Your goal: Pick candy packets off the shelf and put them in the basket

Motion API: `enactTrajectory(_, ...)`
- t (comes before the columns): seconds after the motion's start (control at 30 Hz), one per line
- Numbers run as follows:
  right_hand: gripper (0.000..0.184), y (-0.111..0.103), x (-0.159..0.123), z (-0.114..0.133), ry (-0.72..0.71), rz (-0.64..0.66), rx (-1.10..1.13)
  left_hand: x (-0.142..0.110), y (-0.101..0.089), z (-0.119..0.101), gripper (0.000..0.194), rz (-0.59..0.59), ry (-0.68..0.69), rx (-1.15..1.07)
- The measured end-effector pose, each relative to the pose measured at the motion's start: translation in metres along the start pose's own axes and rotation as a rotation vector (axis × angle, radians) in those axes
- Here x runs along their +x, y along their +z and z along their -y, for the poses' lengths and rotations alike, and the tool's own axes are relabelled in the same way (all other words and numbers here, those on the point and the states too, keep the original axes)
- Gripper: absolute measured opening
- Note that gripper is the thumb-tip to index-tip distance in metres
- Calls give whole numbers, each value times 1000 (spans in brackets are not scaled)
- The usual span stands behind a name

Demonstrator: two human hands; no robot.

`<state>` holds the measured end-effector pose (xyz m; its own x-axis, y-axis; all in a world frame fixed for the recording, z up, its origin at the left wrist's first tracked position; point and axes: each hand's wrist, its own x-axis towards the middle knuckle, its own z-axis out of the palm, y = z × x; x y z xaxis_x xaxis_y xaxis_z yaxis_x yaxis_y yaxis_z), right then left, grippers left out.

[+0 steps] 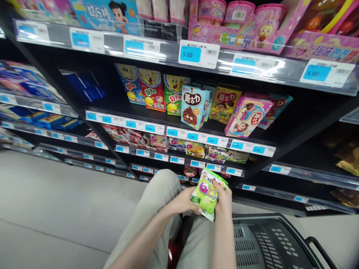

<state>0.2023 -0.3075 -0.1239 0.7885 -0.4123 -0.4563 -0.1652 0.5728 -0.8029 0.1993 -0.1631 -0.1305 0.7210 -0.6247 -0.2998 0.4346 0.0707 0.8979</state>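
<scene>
before shelves (113, 46), our left hand (184, 200) was curled snugly on packet (204, 201) at lower left, right hand (225, 200) pinching right side. packet seemed light, soft, slippery; sealed ends likely gave best hold.

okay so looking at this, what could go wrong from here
The green candy bag is held over the person's lap, so it could slip if either hand loosens. The pink box leans at the shelf's front edge and might fall if bumped. The basket sits close to the right arm, which may knock it.
</scene>
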Motion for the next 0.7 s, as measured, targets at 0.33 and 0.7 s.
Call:
enactTrajectory(0.33,36,0,0,3,-4,22,8,0,7,-3,57,-3,-37,-83)
enactTrajectory(0.7,49,-30,10,3,-164,935,-143,-7,14,12,25,-460,485,626)
